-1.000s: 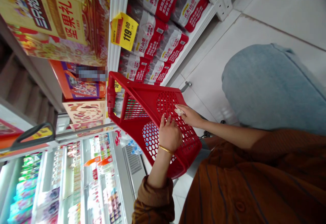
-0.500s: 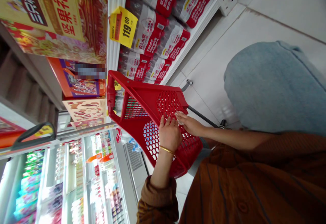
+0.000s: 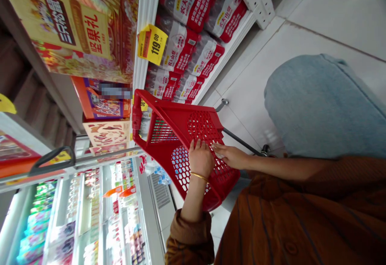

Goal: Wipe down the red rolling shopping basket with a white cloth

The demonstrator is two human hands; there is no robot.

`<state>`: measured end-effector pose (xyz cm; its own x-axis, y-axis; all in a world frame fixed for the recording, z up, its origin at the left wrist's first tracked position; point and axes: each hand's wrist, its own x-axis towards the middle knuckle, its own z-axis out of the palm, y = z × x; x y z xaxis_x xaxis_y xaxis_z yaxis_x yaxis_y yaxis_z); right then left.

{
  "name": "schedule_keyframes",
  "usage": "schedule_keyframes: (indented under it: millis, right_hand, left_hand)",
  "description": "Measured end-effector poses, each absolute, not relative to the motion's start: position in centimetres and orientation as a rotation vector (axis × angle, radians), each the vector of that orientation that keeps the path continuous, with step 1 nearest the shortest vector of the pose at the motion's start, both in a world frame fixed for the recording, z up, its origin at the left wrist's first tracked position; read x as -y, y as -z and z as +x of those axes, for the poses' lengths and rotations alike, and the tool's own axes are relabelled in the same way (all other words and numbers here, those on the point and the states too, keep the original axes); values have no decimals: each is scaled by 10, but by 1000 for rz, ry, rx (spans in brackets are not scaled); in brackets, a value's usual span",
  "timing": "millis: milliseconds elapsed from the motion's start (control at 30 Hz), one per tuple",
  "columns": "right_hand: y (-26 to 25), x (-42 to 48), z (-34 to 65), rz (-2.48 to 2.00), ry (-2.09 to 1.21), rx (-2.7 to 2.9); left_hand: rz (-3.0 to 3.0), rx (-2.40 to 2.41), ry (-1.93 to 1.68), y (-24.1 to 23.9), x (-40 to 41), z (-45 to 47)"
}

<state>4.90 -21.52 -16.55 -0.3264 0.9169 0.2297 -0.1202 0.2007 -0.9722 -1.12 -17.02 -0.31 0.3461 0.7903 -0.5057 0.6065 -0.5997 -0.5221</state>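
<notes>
A red plastic shopping cart (image 3: 173, 110) with honeycomb holes stands in front of me; the view is turned sideways. My left hand (image 3: 201, 158), with a gold bracelet (image 3: 199, 175) at the wrist, lies over the cart's near rim, its fingers bent around the edge. Just beside it, my right hand (image 3: 232, 155) is closed over the perforated side of the cart. Its fingers are drawn together, and something small and pale shows at the fingertips, too unclear to name. The palms of both hands are hidden.
Packs of red-labelled water bottles (image 3: 181, 52) fill a white shelf with a yellow price tag (image 3: 152, 44). Nut gift boxes (image 3: 81, 27) stand above them. A lit display cooler (image 3: 99, 212) is further off. Pale tiles (image 3: 301, 35) and my bent knee (image 3: 316, 104) lie beside the cart.
My right hand's fingers have drawn in from lying stretched out on the cart. The left hand keeps its place on the rim. The view has shifted slightly, so the shelves sit further right.
</notes>
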Motion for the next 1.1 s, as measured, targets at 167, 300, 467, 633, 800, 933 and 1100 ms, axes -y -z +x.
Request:
schedule_keyframes:
  millis: [167, 300, 467, 633, 800, 933, 1100]
  right_hand:
    - [158, 211, 61, -889, -1365, 1441]
    - [151, 193, 68, -1032, -1337, 1245]
    - [154, 160, 49, -970, -1285, 1111]
    - [168, 157, 25, -810, -1320, 1204]
    - [168, 171, 24, -768, -1280, 1304]
    - [165, 179, 27, -750, -1262, 1324]
    - [165, 185, 30, -728, -1264, 1315]
  left_hand:
    - [-2403, 1286, -1015, 0, 171, -11]
    - [-2411, 1342, -913, -4, 175, -8]
    - [-2406, 1409, -834, -3, 181, -7]
    - [-2363, 1463, -755, -3, 184, -8]
    - [-2329, 1498, -746, -1, 184, -10]
    - [-2324, 1454, -744, -1, 183, -11]
    - [-2327, 1454, -749, -1, 182, -11]
